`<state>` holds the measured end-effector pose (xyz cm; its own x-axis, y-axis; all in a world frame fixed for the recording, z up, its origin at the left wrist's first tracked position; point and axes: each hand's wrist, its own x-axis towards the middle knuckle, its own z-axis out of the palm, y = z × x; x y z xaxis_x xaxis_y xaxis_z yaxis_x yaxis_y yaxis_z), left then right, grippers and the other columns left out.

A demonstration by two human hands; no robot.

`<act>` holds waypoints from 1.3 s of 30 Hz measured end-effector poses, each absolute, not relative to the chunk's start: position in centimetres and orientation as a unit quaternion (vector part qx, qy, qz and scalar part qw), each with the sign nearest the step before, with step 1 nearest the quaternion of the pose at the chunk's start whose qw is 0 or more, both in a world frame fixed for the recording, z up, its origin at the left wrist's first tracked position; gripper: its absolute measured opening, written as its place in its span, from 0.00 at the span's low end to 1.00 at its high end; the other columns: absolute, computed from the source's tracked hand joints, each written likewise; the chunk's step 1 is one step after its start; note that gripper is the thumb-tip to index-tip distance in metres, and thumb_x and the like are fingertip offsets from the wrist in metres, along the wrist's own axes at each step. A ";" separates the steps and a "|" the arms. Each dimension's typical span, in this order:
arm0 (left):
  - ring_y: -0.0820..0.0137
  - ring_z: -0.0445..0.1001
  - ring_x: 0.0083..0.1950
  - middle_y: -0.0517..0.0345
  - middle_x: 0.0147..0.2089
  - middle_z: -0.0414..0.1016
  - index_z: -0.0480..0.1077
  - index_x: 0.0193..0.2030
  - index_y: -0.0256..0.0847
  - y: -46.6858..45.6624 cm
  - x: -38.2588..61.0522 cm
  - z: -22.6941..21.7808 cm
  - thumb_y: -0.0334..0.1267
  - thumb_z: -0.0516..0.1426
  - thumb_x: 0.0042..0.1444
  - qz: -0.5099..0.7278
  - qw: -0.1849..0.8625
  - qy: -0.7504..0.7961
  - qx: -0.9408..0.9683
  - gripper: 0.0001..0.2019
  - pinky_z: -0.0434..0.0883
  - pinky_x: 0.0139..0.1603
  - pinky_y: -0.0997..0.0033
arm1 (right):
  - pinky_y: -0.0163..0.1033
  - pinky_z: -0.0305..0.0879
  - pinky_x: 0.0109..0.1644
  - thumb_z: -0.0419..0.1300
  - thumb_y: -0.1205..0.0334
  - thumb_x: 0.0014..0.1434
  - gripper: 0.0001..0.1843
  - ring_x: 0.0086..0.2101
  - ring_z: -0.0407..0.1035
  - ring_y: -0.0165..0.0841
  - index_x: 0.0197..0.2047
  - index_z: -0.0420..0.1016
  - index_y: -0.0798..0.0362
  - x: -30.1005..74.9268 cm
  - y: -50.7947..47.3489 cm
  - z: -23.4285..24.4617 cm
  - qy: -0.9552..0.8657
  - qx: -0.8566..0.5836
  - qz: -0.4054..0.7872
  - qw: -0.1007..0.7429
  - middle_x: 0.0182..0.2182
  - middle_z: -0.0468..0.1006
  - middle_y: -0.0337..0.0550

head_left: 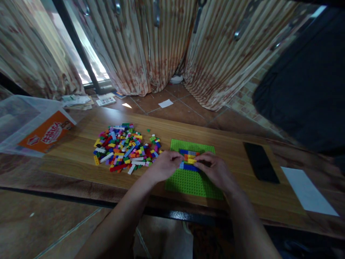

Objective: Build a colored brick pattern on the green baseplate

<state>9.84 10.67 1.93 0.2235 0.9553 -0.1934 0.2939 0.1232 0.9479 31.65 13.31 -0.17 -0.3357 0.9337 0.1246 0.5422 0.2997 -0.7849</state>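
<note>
Your L hand [165, 166] & R hand [215, 172] had fingers pinched narrow on the brick stack [189, 160] mid green baseplate [194, 185] on the table [81, 154]; it looked light, stiff, prob snap-apart, best gripped by side walls.

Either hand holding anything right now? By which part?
Left hand and right hand both have fingertips on the brick build on the green baseplate, at its left and right edges. Whether either pinches a loose brick cannot be told.
</note>
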 end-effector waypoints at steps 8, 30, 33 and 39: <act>0.74 0.60 0.22 0.63 0.21 0.66 0.78 0.35 0.38 10.4 10.3 2.4 0.41 0.51 0.58 0.288 0.491 0.534 0.625 0.15 0.53 0.24 0.74 | 0.43 0.65 0.45 0.64 0.57 0.55 0.07 0.38 0.72 0.35 0.37 0.80 0.48 31.6 13.4 -0.2 -0.763 -0.509 0.290 0.272 0.37 0.76 0.41; 0.67 0.74 0.40 0.57 0.35 0.79 0.78 0.46 0.40 10.2 10.6 2.8 0.35 0.50 0.59 0.226 0.416 0.550 0.688 0.17 0.68 0.45 0.69 | 0.42 0.66 0.42 0.62 0.55 0.55 0.08 0.37 0.71 0.35 0.35 0.79 0.49 30.2 12.9 0.4 -0.748 -0.537 0.267 0.283 0.37 0.76 0.43; 0.67 0.74 0.39 0.56 0.34 0.79 0.78 0.47 0.40 10.1 10.6 2.6 0.35 0.49 0.59 0.227 0.412 0.552 0.688 0.17 0.69 0.44 0.69 | 0.44 0.66 0.42 0.60 0.50 0.56 0.13 0.36 0.71 0.37 0.36 0.79 0.50 30.3 13.2 0.3 -0.707 -0.587 0.250 0.306 0.36 0.78 0.45; 0.71 0.69 0.27 0.59 0.25 0.74 0.76 0.50 0.37 10.1 10.3 2.5 0.35 0.49 0.59 0.249 0.419 0.551 0.678 0.18 0.67 0.35 0.71 | 0.46 0.66 0.40 0.59 0.44 0.53 0.24 0.33 0.71 0.39 0.41 0.78 0.56 31.0 13.9 -0.4 -0.622 -0.679 0.234 0.311 0.34 0.79 0.50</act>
<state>10.26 10.11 2.54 0.2700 0.9549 -0.1238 0.5380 -0.0430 0.8418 30.96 13.88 -0.37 0.1164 0.9908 0.0691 0.6999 -0.0325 -0.7135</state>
